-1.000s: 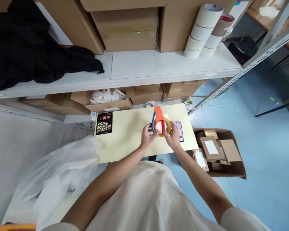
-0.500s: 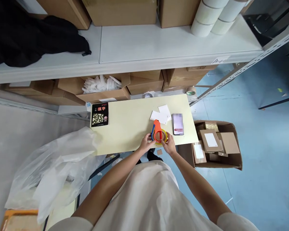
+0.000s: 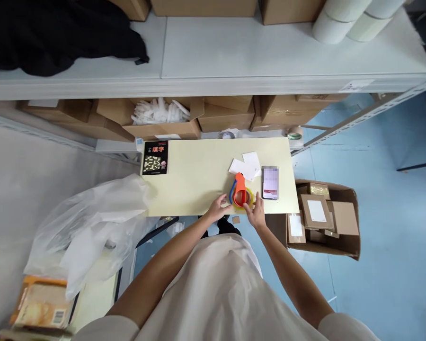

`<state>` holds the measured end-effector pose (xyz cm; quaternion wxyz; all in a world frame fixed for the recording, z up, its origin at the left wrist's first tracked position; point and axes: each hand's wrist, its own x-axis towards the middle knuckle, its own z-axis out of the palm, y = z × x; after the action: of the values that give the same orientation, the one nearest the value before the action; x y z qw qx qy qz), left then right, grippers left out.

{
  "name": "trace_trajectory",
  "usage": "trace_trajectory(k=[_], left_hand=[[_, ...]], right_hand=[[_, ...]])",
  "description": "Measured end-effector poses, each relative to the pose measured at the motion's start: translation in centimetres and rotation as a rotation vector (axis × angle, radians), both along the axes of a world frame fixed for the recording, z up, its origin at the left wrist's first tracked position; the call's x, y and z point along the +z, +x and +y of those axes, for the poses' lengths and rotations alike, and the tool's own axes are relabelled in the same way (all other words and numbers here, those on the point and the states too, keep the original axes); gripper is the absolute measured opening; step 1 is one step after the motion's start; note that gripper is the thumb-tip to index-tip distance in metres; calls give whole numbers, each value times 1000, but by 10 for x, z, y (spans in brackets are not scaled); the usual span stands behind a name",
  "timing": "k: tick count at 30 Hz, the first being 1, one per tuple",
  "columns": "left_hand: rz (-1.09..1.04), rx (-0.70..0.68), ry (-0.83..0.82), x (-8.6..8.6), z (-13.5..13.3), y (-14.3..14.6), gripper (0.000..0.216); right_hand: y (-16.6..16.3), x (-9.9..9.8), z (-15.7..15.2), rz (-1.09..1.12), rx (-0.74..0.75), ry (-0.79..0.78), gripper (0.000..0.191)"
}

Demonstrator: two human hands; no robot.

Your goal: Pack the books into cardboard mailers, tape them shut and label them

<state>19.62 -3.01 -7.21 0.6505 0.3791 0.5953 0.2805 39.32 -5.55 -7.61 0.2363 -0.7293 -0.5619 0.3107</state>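
An orange tape dispenser [image 3: 240,182] lies near the front edge of the pale yellow table [image 3: 195,182], with a yellow tape roll [image 3: 251,198] and a blue ring [image 3: 231,189] around or under it. My left hand [image 3: 218,208] is to the left of these, fingers apart and holding nothing. On the right side, my right hand [image 3: 256,212] has its fingers spread close to the dispenser's lower end; whether the thumb touches it I cannot tell. White paper slips [image 3: 246,166] lie just behind the dispenser, and a phone [image 3: 270,183] rests to the right.
A black puzzle book [image 3: 155,157] lies at the table's left end. Beyond the table stands a shelf [image 3: 213,83] with cardboard boxes. On the floor to the right is a carton [image 3: 353,222] of small parcels; clear plastic sheeting [image 3: 88,227] hangs at the left.
My left hand has let go of the dispenser and tape and drawn away leftward. My right hand's fingers have opened. The whole view has shifted slightly.
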Motion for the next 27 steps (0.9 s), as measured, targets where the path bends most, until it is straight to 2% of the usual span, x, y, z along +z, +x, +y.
trace_trajectory(k=[4, 7, 11, 14, 16, 19, 21, 23, 25, 27], left_hand=[[192, -76, 91, 20, -10, -30, 47], [401, -44, 214, 37, -17, -72, 35], [812, 20, 344, 65, -30, -152, 31], [1155, 108, 263, 89, -47, -218, 38], [1317, 173, 134, 104, -60, -259, 53], [1333, 295, -104, 116, -69, -314, 76], [1233, 369, -190, 115, -66, -345, 78], [1148, 383, -194, 108, -56, -369, 73], [1107, 342, -188, 99, -43, -386, 67], [1078, 293, -202, 93, -33, -396, 60]], right_hand=[[-5, 21, 8, -203, 37, 314, 78], [-31, 41, 28, -208, 172, 437, 70], [-107, 58, 61, -133, 565, 372, 55], [-183, 63, 75, -162, 878, 248, 48], [-237, 65, 76, -233, 1070, 197, 48], [-312, 67, 68, -313, 1292, 187, 57], [-355, 65, 61, -340, 1375, 203, 69], [-390, 60, 53, -369, 1422, 220, 76], [-414, 54, 47, -399, 1452, 221, 70], [-429, 52, 43, -436, 1468, 195, 54]])
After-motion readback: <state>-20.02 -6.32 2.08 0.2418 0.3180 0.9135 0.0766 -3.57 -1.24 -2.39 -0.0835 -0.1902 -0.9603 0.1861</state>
